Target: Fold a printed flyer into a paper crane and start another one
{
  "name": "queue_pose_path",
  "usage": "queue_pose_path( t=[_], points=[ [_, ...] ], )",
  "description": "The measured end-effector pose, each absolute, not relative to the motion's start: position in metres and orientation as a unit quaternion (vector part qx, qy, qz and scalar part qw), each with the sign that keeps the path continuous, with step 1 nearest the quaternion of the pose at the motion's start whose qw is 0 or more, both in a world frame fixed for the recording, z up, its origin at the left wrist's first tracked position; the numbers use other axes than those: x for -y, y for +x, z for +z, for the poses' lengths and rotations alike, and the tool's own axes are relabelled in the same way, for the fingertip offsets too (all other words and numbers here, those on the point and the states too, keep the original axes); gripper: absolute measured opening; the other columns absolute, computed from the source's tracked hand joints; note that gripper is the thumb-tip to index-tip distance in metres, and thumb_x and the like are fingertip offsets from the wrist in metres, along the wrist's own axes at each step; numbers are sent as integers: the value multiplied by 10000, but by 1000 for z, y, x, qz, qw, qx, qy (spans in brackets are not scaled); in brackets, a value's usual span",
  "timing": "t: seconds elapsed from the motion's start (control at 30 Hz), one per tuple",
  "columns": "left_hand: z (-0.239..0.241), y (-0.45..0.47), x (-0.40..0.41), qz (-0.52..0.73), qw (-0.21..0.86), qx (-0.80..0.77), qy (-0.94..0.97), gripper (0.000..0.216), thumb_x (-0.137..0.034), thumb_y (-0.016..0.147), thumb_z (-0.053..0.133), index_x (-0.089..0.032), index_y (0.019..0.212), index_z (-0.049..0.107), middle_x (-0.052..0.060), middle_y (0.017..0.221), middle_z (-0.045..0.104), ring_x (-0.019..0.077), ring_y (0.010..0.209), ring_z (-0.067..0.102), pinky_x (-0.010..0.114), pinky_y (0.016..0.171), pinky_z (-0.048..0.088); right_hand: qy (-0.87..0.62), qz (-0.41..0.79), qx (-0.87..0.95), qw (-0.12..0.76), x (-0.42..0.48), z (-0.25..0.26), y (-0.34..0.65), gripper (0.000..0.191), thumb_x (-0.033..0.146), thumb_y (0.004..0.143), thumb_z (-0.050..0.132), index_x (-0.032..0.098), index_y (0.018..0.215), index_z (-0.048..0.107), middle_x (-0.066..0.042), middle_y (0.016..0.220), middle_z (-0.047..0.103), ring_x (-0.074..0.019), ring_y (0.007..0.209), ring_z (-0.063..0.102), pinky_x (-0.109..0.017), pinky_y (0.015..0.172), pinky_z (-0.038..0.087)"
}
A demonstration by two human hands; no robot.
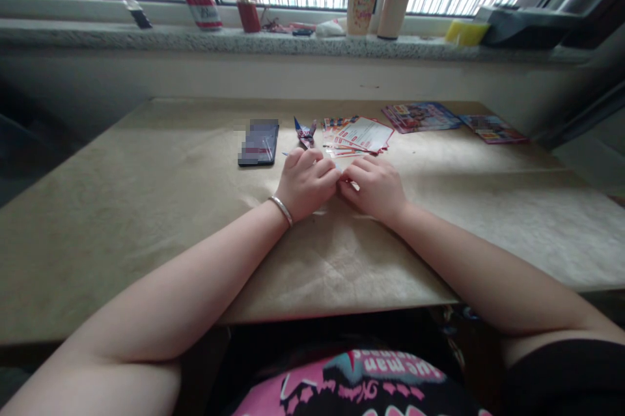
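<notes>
- Shirt point(366, 390): inverted lettering, "man" legible.
- Left hand point(307, 181) and right hand point(375, 187): fingers curled, tips nearly meeting over the bench point(146, 221); pale sliver point(338, 167) between, mostly covered; whether either grips it, cannot tell.
- Just beyond: folded paper figure point(306, 134), apparently finished; covered piece presumably unfinished, stage hidden.
- Fanned cards point(364, 135) beside it: print too small to read.
- Sill point(161, 38): red-and-white can point(200, 2), label not fully legible.

The top card point(368, 135) is white with red edging, the tabletop point(146, 227) beige, the sill point(293, 45) grey (speckled).
</notes>
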State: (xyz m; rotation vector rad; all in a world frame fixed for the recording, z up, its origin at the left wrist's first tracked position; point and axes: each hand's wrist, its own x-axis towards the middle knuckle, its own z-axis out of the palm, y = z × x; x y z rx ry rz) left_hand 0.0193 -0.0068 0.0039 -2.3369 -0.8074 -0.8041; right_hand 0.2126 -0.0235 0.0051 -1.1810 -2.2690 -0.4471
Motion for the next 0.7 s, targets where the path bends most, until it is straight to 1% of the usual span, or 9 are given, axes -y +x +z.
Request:
queue_pose_path(
  t=[0.17,0.4,0.57,0.7],
  points=[
    [3,22,5,-309,312,289,-851,147,-235,924,525,-234,783,567,-13,838,680,207,918,541,421,831,352,-433,-99,847,293,23,4,211,166,250,879,549,217,740,634,-43,821,683,-200,859,581,-317,793,415],
    [2,15,0,-284,251,338,-862,163,-223,909,489,-250,777,580,2,848,662,224,943,550,455,887,358,-434,-49,847,302,23,7,218,129,240,852,563,228,750,641,-25,828,677,-177,800,591,-292,720,416],
    [5,9,-3,-282,239,327,-870,156,-225,894,496,-245,761,574,0,839,662,224,929,556,458,906,366,-419,-83,850,306,22,10,220,126,236,829,581,222,716,635,-10,771,682,-173,775,608,-322,827,402],
    [6,5,-3,-289,257,338,-858,124,-228,852,516,-250,739,563,5,822,658,232,919,554,467,917,379,-412,-82,852,312,20,9,224,111,237,828,586,227,727,632,2,774,685,-166,774,616,-321,842,398]
  ],
)
